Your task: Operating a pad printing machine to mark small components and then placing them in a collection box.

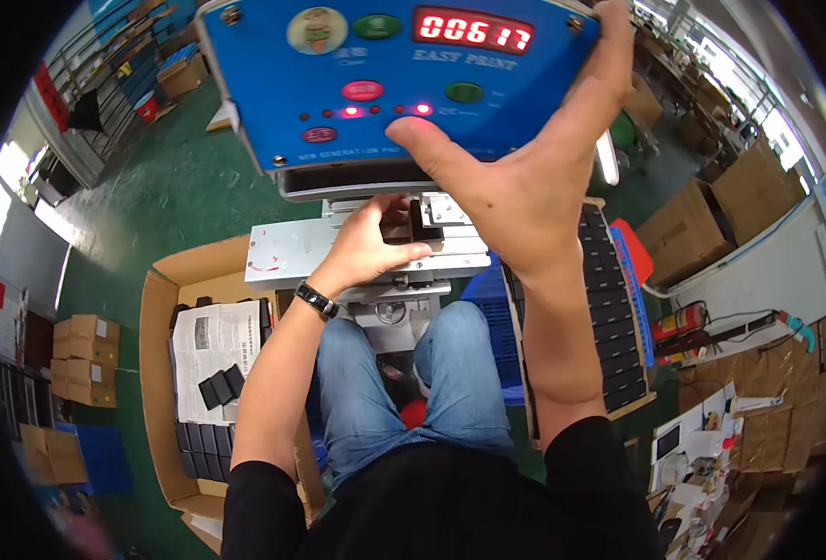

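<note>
A blue control panel (338, 75) with a red lit display and several buttons fills the top of the view. My right hand (534, 196) is spread over its right side; the thumb points at the lower buttons, and the fingers reach up along the right edge. Whether the thumb touches the panel I cannot tell. Below the panel, a small black rectangular piece (421, 220) sits at a metal fixture (446, 207) on the machine's bed (287, 250). My left hand (371, 247) is closed around the piece, thumb at its near end, other fingertips partly hidden behind.
A cardboard box (156, 373) at left holds black pieces and a newspaper (212, 345), with a few pieces on top. At right stands a tray of black pieces in rows (609, 308), beside a blue crate (502, 327). Cartons (684, 224) and a fire extinguisher (679, 324) are further right.
</note>
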Available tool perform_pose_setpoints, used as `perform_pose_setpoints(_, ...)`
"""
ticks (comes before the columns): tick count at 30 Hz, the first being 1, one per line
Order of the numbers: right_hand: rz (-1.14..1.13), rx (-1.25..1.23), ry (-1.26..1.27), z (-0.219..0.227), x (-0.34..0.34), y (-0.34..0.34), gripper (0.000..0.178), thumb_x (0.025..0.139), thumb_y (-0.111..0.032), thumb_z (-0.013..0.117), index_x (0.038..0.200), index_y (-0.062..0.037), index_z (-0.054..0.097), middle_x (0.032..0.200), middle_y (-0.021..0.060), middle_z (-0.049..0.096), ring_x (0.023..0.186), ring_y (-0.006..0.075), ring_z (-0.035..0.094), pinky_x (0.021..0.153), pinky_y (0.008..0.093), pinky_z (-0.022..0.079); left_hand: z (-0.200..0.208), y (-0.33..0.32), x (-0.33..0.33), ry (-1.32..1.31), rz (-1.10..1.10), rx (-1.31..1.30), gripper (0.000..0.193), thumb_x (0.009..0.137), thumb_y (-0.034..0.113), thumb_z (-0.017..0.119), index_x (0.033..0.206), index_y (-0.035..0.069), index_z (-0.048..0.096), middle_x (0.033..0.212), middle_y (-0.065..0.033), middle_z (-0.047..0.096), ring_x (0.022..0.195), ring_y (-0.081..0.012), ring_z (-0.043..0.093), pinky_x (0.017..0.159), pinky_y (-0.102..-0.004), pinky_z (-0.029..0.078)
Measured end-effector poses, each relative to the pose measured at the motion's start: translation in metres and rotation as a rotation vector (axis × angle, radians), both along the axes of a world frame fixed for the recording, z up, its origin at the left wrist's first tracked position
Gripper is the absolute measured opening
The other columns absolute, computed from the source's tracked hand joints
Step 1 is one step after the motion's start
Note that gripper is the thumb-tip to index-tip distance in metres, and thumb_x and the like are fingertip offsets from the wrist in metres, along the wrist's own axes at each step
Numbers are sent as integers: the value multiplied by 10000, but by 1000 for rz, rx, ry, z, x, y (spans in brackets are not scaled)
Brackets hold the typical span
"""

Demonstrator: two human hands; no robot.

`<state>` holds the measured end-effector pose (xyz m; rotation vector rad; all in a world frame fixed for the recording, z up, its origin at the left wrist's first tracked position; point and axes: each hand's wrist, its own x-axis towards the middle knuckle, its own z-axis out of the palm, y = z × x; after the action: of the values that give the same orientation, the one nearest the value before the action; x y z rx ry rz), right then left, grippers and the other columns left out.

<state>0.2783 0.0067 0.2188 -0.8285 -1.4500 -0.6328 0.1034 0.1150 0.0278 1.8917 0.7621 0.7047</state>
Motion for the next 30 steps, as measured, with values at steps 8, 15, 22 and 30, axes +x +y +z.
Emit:
perform_pose_setpoints(8,28,-125,-162,11,-6,10,1271,803,-310,955,1738,8,154,1746,262,242,1600,432,266,1332,568,254,0,3,-5,15,20,102,886,788,383,973,1465,-60,612,1366,-197,720,1188,-304,731,1040,-376,585)
perform_pose_setpoints(15,-102,-61,-252,6,2,9,1211,801,-325,925,1720,7,209,1714,244,287,1562,414,326,1303,572,308,15,4,3,78,-43,71,876,801,379,970,1460,-69,607,1357,-219,708,1177,-310,728,1032,-379,583)
perform_pose_setpoints(22,116,-112,-133,5,-7,3,1114,807,-353,881,1681,0,289,1652,222,388,1512,400,385,1289,577,325,-3,-11,-20,-220,76,120,694,870,195,898,1454,-24,591,1367,-271,675,1198,-363,717,1039,-397,581)
perform_pose_setpoints(30,14,20,-158,0,-12,28,678,683,-351,819,1261,-72,601,1288,153,553,1226,393,481,1086,633,376,11,-54,-76,-847,209,-699,543,1067,-49,555,1580,104,465,1408,-191,643,1203,-355,725,858,-353,635)
